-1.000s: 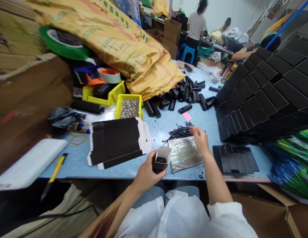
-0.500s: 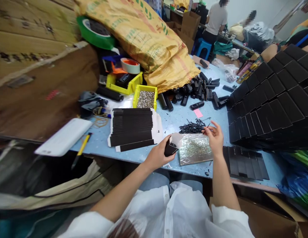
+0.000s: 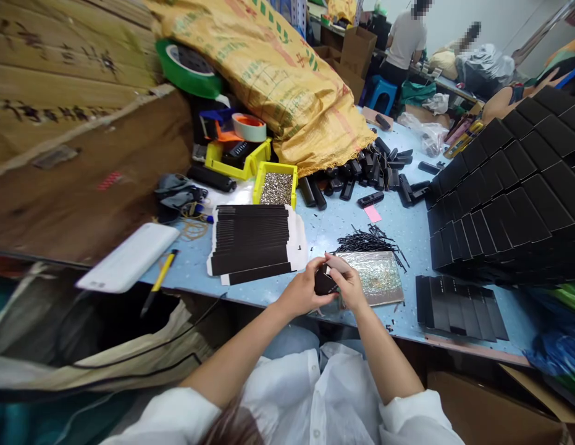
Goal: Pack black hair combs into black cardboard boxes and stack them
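Observation:
Both my hands meet over the table's near edge on a small black box (image 3: 323, 283) with a pale flap. My left hand (image 3: 302, 292) grips the box from the left. My right hand (image 3: 346, 285) is closed on its top and right side, fingers on the flap. Just behind them lies a shiny silver bag (image 3: 377, 277), and beyond that a heap of thin black pins (image 3: 367, 242). A stack of flat black box blanks (image 3: 252, 240) lies to the left of my hands.
A wall of stacked black boxes (image 3: 509, 204) fills the right, with flat blanks (image 3: 458, 300) before it. Black cylinders (image 3: 361, 176) spill from a yellow sack (image 3: 273, 68). A yellow tray of screws (image 3: 276, 186), tape rolls, a white slab (image 3: 130, 256) and a pen stand left. People work at the back.
My right hand has come back from the black pins to the box and closed on its flap. The view has shifted slightly.

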`<state>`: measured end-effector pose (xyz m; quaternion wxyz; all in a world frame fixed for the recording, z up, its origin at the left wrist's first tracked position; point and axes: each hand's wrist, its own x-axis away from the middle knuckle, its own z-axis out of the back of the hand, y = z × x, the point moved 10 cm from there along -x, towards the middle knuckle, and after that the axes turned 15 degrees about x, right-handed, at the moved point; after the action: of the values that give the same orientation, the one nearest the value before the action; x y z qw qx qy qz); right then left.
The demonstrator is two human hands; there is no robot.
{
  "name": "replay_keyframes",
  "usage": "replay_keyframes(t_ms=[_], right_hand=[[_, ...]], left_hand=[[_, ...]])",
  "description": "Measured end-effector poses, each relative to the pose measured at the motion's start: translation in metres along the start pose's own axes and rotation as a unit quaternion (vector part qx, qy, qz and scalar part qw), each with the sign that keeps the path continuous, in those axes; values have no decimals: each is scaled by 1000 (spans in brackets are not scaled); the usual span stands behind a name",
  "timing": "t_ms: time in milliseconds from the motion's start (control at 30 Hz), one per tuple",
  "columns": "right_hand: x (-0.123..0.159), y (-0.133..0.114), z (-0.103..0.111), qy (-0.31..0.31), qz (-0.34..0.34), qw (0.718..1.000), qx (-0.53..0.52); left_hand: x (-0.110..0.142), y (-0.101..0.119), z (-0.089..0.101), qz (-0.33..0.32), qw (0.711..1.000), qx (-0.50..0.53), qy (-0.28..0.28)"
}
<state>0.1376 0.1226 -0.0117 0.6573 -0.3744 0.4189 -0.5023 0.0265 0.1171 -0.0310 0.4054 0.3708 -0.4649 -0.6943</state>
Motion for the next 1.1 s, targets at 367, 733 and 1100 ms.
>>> replay_keyframes(t_ms=[367,733,1100], right_hand=[[15,-24,-8,-11,79,992,97],[163,9,283,266,-155,813,494],[63,23,192,185,-28,868,459]], left_hand=[[-6,-6,3,98,993,60,32],[-4,-3,94,-11,967,-235,94],[4,-35,136,23,919,-382,96]])
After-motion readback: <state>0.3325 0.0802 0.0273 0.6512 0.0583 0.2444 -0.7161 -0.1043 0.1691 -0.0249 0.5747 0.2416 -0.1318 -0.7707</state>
